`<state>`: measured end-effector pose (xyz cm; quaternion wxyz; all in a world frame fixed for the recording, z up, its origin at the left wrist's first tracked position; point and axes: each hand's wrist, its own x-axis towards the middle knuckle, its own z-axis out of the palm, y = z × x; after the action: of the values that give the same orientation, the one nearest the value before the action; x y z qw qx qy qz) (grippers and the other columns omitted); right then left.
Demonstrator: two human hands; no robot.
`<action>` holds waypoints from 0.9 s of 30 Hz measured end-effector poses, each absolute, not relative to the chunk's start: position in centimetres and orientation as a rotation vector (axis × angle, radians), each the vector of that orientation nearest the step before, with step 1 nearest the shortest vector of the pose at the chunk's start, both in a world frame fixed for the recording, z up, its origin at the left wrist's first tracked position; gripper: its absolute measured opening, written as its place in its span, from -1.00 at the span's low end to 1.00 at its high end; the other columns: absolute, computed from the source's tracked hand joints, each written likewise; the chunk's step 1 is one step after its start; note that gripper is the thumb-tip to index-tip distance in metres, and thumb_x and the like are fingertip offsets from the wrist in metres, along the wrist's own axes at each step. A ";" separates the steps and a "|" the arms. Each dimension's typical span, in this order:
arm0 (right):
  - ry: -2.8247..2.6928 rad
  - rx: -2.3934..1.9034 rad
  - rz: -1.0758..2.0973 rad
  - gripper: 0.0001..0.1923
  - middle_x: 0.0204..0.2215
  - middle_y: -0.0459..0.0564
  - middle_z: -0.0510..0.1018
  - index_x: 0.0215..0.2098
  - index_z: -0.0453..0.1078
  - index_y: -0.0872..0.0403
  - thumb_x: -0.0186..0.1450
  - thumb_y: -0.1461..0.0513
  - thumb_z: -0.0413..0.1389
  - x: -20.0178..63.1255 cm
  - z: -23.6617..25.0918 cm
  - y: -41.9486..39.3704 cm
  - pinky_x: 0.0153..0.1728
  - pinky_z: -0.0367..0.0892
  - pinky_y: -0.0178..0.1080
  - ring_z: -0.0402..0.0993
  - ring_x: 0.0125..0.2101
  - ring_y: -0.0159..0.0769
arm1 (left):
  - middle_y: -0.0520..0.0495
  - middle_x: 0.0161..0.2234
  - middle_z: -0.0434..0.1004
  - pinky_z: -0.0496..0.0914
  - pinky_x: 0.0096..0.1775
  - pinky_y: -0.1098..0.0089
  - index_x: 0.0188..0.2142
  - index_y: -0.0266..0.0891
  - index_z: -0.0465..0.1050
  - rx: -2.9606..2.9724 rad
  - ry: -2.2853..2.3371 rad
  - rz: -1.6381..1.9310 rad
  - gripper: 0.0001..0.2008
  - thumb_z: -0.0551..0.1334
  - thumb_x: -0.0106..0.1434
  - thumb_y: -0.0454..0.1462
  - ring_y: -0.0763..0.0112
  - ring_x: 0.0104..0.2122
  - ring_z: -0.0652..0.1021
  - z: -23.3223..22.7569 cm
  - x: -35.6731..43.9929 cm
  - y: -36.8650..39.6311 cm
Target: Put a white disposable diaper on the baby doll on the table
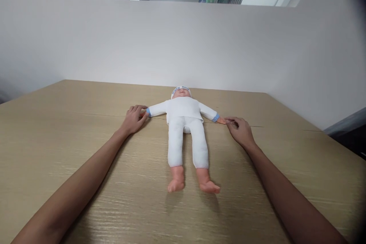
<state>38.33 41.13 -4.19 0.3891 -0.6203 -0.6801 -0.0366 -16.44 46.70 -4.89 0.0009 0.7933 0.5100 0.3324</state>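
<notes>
A baby doll point(185, 110) lies on its back on the wooden table, head away from me, arms spread wide. It wears a white top and white trousers, blue cuffs and a white cap with blue lettering; its feet are bare. My left hand point(134, 119) is closed around the doll's hand at the left cuff, which my fingers mostly hide. On the other side, my right hand point(239, 130) pinches the tips of the doll's other hand point(221, 120) between thumb and fingers.
The light wooden table point(137, 206) has a thin seam running across it. Behind it stands a pale partition wall point(143, 42). A dark object point(347, 133) is partly visible beyond the table's right edge.
</notes>
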 end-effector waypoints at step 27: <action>-1.954 -1.489 -0.239 -0.50 0.09 0.24 0.67 0.23 0.56 0.10 0.48 0.06 0.03 37.4 -4.7 42.5 0.18 0.38 0.14 0.53 0.08 0.09 | -0.22 0.12 0.62 0.29 0.14 0.00 0.22 -0.11 0.52 2.455 1.756 0.972 -0.53 0.25 0.44 0.03 -0.12 0.12 0.45 -4.5 -15.8 46.5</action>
<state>37.44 42.49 -4.74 0.3304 -0.5694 -0.7472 -0.0915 -15.85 46.50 -4.47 -0.0147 0.7740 0.5538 0.3066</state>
